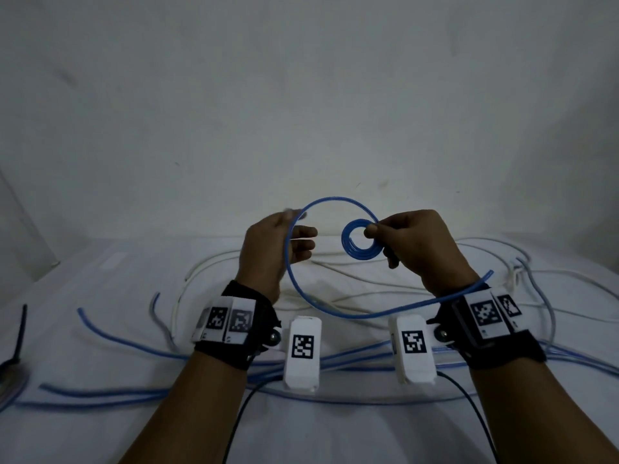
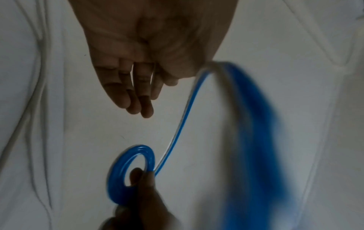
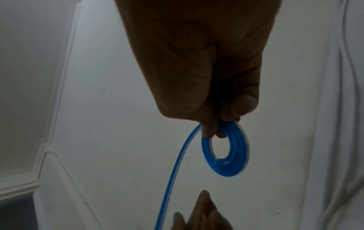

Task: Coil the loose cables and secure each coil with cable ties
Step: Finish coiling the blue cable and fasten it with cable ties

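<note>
A: R hand (image 1: 418, 242)?
B: Thumb & fingers pinch a small blue coil (image 1: 362, 244) at its rim, held up in the air over the middle of the table (image 1: 83, 430).
A: L hand (image 1: 274, 249)?
B: Fingers spread, nearly straight. The loose blue cable (image 1: 335, 314) runs off the coil in a wide loop past the thumb side; wrist view's blurred there, so prob. thumb hooked on it, can't tell for sure.
A: Tail end?
B: Crosses over the R wrist.
A: Rest of the table?
B: White cloth, more blue cables (image 1: 134, 393) along the near edge, white cables (image 1: 368, 272) toward the far edge & R side.
</note>
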